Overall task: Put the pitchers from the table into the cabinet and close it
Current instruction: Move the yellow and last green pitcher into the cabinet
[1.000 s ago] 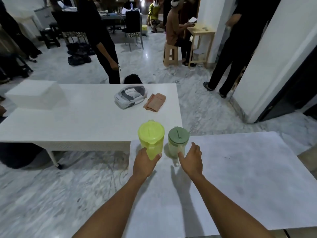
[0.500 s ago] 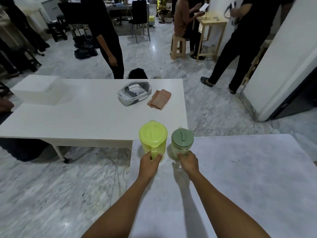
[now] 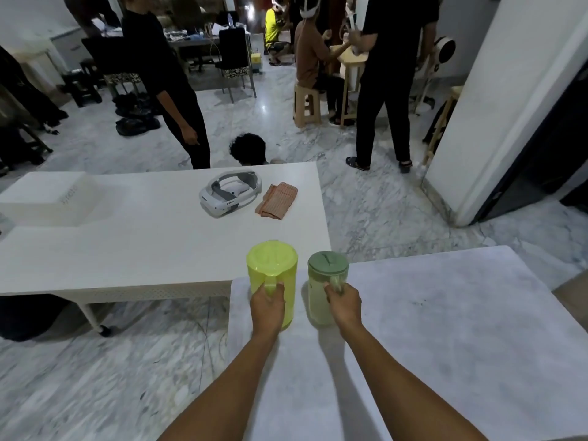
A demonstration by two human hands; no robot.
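A yellow-green pitcher (image 3: 273,265) with a matching lid stands upright near the far left corner of the grey-white table (image 3: 445,329) in front of me. My left hand (image 3: 266,305) is closed around its handle. Right beside it is a clear pitcher with a dark green lid (image 3: 327,268), also upright. My right hand (image 3: 344,302) grips that pitcher's handle. Both pitchers look slightly raised off the tabletop, though I cannot tell for sure. No cabinet is in view.
A long white table (image 3: 127,249) beyond carries a white headset (image 3: 230,194), a folded orange cloth (image 3: 276,202) and a white box (image 3: 47,195). Several people stand or sit on the marble floor behind. A white pillar (image 3: 496,106) rises at the right.
Both hands moved from open beside the pitchers to closed around their handles. The pitchers appear larger and nearer now, and the view has tilted up.
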